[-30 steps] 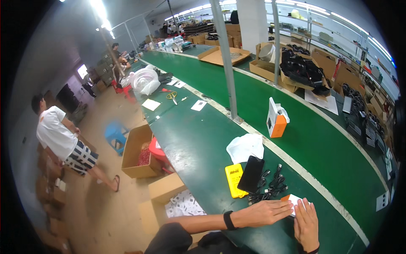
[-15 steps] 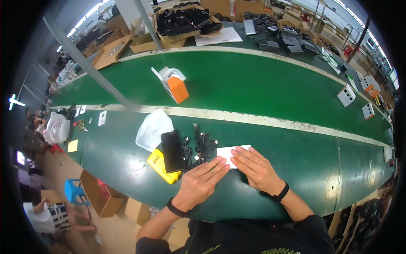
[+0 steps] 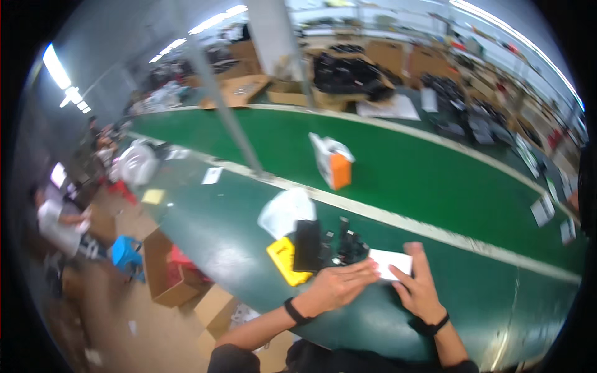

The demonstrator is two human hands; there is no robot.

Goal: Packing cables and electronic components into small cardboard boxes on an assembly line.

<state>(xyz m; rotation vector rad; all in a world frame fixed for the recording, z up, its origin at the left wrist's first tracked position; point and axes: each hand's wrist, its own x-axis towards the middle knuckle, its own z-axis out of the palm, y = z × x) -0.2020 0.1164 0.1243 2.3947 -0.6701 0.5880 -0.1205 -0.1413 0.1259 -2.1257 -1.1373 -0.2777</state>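
A flat white rectangular piece point(image 3: 390, 260) lies between my hands above the green table; I cannot tell whether it is a small box or folded paper. At its left end, the fingers of my left hand point(image 3: 342, 286) are pressed together on it. My right hand point(image 3: 423, 289) grips its right end, thumb on the near side and fingers at the far corner. Left of it lie black cables point(image 3: 351, 247) in a bundle. Beside them are a black flat rectangular device point(image 3: 306, 245), a yellow packet point(image 3: 284, 260) partly under it, and a white plastic bag point(image 3: 287, 210).
Behind the table point(image 3: 224, 217) runs a green conveyor belt point(image 3: 423, 168) carrying an open orange-and-white box point(image 3: 339, 169). A grey post point(image 3: 227, 118) rises at the belt's near edge. Cartons point(image 3: 171, 276) and a blue stool point(image 3: 127, 255) stand on the floor at left, near another person point(image 3: 59, 227).
The view has swung left and blurred, so the table's things appear further right. My right hand has gone from lying flat on the white piece to gripping its right end.
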